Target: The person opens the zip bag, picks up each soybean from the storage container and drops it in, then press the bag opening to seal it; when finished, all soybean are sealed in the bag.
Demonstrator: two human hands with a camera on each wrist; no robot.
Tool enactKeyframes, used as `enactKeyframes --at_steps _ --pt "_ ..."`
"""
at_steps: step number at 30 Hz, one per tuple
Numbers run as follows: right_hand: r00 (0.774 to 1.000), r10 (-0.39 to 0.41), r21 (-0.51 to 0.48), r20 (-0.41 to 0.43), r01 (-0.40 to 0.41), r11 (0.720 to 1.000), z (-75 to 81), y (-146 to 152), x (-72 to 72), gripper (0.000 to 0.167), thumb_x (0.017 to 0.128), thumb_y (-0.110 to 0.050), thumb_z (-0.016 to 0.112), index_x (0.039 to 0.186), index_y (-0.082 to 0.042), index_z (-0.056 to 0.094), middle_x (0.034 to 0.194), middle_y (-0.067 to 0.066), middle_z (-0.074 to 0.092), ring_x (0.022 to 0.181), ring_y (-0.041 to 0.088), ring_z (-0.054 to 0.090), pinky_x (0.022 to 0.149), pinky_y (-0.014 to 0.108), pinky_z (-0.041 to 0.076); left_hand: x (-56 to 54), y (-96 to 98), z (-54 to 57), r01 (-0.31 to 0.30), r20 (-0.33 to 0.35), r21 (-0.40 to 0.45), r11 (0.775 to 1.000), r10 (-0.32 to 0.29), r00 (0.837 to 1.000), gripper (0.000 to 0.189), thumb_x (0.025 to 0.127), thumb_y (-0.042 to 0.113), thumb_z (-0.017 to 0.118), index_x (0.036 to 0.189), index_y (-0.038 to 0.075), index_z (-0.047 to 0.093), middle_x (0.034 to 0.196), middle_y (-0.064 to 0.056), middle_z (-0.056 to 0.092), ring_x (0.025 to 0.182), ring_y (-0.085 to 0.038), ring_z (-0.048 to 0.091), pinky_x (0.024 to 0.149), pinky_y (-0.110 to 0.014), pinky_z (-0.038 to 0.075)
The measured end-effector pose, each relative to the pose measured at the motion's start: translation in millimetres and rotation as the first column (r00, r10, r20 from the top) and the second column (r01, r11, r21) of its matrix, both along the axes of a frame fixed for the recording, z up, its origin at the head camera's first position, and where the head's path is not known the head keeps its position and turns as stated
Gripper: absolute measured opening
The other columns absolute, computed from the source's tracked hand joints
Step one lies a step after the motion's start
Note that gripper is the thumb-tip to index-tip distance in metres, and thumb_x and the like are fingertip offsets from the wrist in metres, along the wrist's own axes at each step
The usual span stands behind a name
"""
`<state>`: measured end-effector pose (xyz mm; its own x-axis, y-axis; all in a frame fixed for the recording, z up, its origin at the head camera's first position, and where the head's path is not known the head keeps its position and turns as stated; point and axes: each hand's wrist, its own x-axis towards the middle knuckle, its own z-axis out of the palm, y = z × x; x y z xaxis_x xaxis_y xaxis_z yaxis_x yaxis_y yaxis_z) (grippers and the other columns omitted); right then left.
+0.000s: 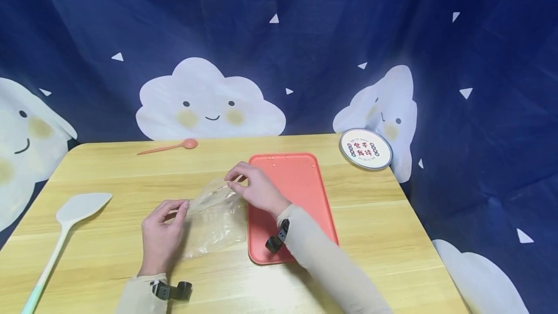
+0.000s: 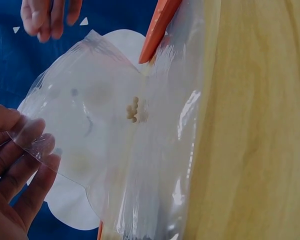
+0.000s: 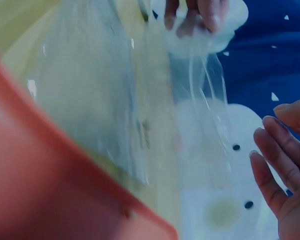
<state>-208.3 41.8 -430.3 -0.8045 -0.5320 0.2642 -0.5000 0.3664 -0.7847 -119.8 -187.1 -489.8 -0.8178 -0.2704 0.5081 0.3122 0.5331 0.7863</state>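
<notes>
My left hand (image 1: 162, 234) pinches the edge of a clear plastic bag (image 1: 218, 229), whose upper part stands raised off the table. In the left wrist view the film runs between the left thumb and fingers, and a small cluster of pale round beads (image 2: 133, 110) shows in or behind the bag. My right hand (image 1: 257, 185) hovers at the bag's upper right corner, over the left side of a coral-red tray (image 1: 301, 193). The right wrist view shows the right fingers (image 3: 275, 165) spread and apart from the film, holding nothing.
A white spatula (image 1: 83, 206) with a mint handle end lies at the left. An orange-red spoon (image 1: 189, 143) rests near the back edge. A round plate with printed characters (image 1: 366, 149) sits at the back right corner. Small pale specks (image 1: 273, 164) dot the tray's far end.
</notes>
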Motion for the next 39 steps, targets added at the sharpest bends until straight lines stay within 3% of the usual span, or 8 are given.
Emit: enactKeyframes --at_steps 2,9,16,22,29,39 --pt "1.000 -0.021 0.031 0.002 0.021 0.999 2.6 9 -1.9 0.010 0.094 -0.011 0.068 0.104 -0.010 0.070 0.099 -0.010 0.061 0.093 0.006 0.058 0.084 0.037 0.054 -0.7 -0.6 -0.3 0.002 0.000 -0.002 1.000 -0.002 1.000 0.004 0.089 0.000 0.070 0.091 0.000 0.074 0.089 -0.005 0.071 0.083 -0.001 0.062 0.074 -0.012 0.051" --pt "0.999 -0.030 0.145 -0.043 0.036 0.989 7.1 45 -12.8 0.011 0.093 -0.009 0.067 0.104 -0.011 0.068 0.098 -0.006 0.060 0.092 0.011 0.058 0.084 0.036 0.053 -3.7 -1.4 0.8 -0.002 -0.001 0.001 1.000 0.002 1.000 0.005 0.088 -0.001 0.071 0.092 -0.001 0.074 0.090 -0.004 0.072 0.085 -0.001 0.062 0.075 -0.011 0.051" --pt "0.996 -0.058 0.256 -0.068 0.074 0.964 -1.7 78 -17.5 0.011 0.092 -0.007 0.067 0.103 -0.009 0.069 0.098 -0.003 0.064 0.092 0.013 0.060 0.083 0.036 0.054 -2.2 0.8 1.3 -0.007 0.020 0.004 1.000 0.007 1.000 0.005 0.089 0.000 0.071 0.093 0.000 0.074 0.091 -0.004 0.072 0.085 -0.001 0.062 0.075 -0.012 0.052" --pt "0.996 -0.071 0.363 -0.057 0.087 0.928 -17.3 92 -16.9 0.013 0.090 -0.005 0.069 0.102 -0.005 0.072 0.096 -0.002 0.068 0.090 0.014 0.064 0.083 0.030 0.054 -0.8 1.2 -0.4 -0.009 0.026 0.005 1.000 0.009 1.000 0.005 0.088 -0.001 0.071 0.092 0.000 0.074 0.091 -0.004 0.072 0.084 -0.001 0.062 0.075 -0.012 0.052" --pt "0.992 -0.005 0.496 -0.126 0.068 0.866 -39.0 100 -20.4 0.013 0.087 -0.007 0.074 0.099 -0.011 0.072 0.096 -0.003 0.064 0.092 0.014 0.060 0.087 0.031 0.051 -1.1 1.0 0.1 0.002 0.010 0.005 1.000 -0.002 1.000 0.004 0.088 -0.001 0.071 0.091 0.000 0.074 0.090 -0.004 0.072 0.084 -0.001 0.062 0.074 -0.012 0.051" --pt "0.992 0.007 0.572 -0.128 0.068 0.817 -51.0 99 -22.0 0.013 0.088 -0.011 0.073 0.099 -0.017 0.071 0.099 -0.008 0.059 0.095 0.012 0.059 0.088 0.029 0.050 0.4 1.4 -1.7 0.009 0.010 0.015 1.000 -0.009 1.000 0.006 0.088 -0.002 0.071 0.093 0.000 0.074 0.091 -0.006 0.072 0.085 -0.001 0.062 0.074 -0.012 0.052"
